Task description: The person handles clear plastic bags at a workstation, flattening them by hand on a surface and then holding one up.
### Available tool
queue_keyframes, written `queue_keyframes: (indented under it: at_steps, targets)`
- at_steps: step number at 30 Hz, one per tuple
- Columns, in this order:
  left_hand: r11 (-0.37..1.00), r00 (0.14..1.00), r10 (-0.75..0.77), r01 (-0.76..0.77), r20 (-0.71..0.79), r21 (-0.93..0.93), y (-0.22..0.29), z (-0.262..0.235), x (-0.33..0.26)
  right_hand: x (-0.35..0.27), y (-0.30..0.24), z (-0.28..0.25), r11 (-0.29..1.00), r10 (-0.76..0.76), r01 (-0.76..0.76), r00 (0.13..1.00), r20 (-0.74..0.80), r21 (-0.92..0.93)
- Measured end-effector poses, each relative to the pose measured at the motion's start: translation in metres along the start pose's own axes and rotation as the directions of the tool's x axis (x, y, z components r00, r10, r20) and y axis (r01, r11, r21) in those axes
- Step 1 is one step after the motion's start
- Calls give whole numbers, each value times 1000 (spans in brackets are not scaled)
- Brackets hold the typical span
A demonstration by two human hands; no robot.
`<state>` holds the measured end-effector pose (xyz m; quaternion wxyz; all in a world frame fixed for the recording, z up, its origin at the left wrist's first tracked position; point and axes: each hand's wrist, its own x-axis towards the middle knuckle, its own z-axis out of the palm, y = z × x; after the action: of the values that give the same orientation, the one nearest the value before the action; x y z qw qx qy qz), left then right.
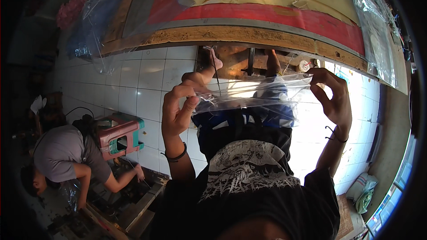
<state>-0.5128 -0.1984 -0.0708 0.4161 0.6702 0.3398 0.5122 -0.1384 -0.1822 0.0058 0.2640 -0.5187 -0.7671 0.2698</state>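
Note:
Stretched between my two hands, above my lap, is a clear plastic sheet or bag [262, 95]; its folds run crosswise and light glints off it. My left hand [174, 111] pinches its left end between thumb and curled fingers. At the other end, the fingers of my right hand [334, 98] close on the upper right corner of the plastic. The plastic is see-through, so my shorts and the floor show behind it. Whether it is a single sheet or an open-ended bag I cannot make out.
Ahead stands a table with a worn wooden edge [222, 33] and a red and yellow top. Clear plastic sheets hang at its left [104, 22] and lie at its right [373, 31]. At lower left, a person in grey [62, 151] bends beside a pink and green stool [120, 135].

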Motion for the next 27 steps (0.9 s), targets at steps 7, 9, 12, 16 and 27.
queue_keyframes:
  at_steps: [7, 9, 12, 16, 27]
  targets:
    - [999, 994, -42, 44, -105, 21, 0, 19, 6, -2, 15, 1, 984, 154, -152, 988, -13, 98]
    - [991, 995, -90, 94, -49, 97, -3, 15, 1, -3, 14, 3, 981, 157, -152, 987, -29, 116]
    - [959, 976, -209, 217, -64, 182, 5, 15, 0, 4, 2, 7, 997, 74, -72, 996, -48, 35]
    - [947, 982, -178, 187, -58, 260, 12, 13, 4, 16, -13, -9, 988, -18, 31, 996, 86, -150]
    - [997, 980, -46, 34, -196, -63, 20, 16, 11, 16, -25, -12, 987, -100, 102, 995, 16, -122]
